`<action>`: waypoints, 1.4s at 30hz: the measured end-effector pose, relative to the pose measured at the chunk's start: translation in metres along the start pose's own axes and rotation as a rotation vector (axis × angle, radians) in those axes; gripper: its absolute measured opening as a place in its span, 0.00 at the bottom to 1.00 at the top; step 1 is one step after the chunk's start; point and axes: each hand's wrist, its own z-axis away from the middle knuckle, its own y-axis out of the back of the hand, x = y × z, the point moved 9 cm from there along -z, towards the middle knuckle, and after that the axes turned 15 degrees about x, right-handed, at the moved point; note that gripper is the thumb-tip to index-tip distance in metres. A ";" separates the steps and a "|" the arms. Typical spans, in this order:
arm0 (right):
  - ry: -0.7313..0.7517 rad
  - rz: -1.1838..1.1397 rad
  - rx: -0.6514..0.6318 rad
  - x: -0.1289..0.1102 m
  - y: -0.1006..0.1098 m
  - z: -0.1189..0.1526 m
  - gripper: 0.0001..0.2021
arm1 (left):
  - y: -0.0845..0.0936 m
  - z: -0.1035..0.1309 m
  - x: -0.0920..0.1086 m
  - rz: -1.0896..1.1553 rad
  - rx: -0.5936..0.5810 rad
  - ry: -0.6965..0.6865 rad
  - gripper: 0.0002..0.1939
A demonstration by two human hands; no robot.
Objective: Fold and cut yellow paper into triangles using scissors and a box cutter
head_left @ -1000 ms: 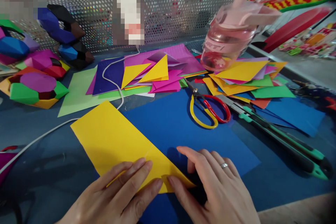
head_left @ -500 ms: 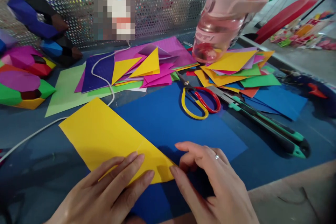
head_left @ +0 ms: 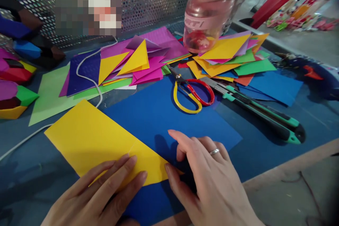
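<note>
A sheet of yellow paper, creased near its middle, lies slantwise over a larger sheet of blue paper. My left hand rests flat on the yellow paper's lower edge, fingers stretched out and pressing it down. At the paper's right corner, my right hand touches the edge with its thumb. Its index finger is lifted and apart from the thumb, and the other fingers are bent. A ring sits on one finger. Part of the yellow paper is hidden under my left hand.
Scissors and a utility knife lie behind my right hand. Paper pieces and more folded papers are heaped at the back, beside a pink bottle. A white cable crosses the left. Faceted paper shapes stand there.
The camera view has shifted, so things sit further left. My right index finger has lifted a little from the paper's corner. My left hand stays on the yellow paper.
</note>
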 end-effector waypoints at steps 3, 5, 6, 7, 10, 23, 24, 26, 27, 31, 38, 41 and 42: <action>-0.002 0.029 0.006 0.001 0.000 0.000 0.22 | 0.001 0.003 -0.001 0.011 0.003 -0.051 0.23; 0.001 0.040 0.003 0.002 0.000 0.000 0.23 | -0.002 0.007 -0.002 0.024 -0.015 -0.062 0.25; 0.002 0.043 -0.003 0.002 0.000 0.001 0.23 | -0.003 0.009 -0.002 0.029 -0.033 -0.065 0.25; 0.001 0.046 -0.010 0.003 0.000 0.001 0.24 | -0.005 0.012 -0.002 0.033 -0.048 -0.072 0.26; 0.000 0.058 -0.025 0.004 0.000 0.002 0.24 | -0.008 0.017 -0.001 0.024 -0.085 -0.089 0.29; -0.029 -0.032 -0.075 0.011 0.003 0.008 0.19 | -0.006 0.014 -0.003 0.040 -0.041 0.036 0.23; -0.057 -0.061 -0.084 0.013 0.004 0.009 0.18 | -0.005 0.014 -0.005 0.047 -0.023 0.068 0.22; -0.098 -0.122 -0.091 0.015 0.006 0.010 0.15 | -0.007 0.015 -0.001 0.051 -0.043 0.030 0.24; -0.112 -0.150 -0.090 0.015 0.007 0.010 0.14 | -0.007 0.015 0.001 0.049 -0.056 -0.005 0.25; -0.117 -0.190 -0.089 0.014 0.008 0.009 0.14 | -0.006 0.016 0.000 0.024 -0.075 -0.054 0.25; -0.082 -0.189 -0.090 0.015 0.004 0.010 0.20 | -0.008 0.017 0.001 0.053 -0.083 -0.079 0.27; -0.077 -0.181 -0.071 0.015 0.004 0.010 0.19 | -0.009 0.017 0.001 0.053 -0.086 -0.082 0.29; -0.071 -0.182 -0.066 0.014 0.004 0.009 0.19 | -0.009 0.016 0.001 0.051 -0.088 -0.082 0.30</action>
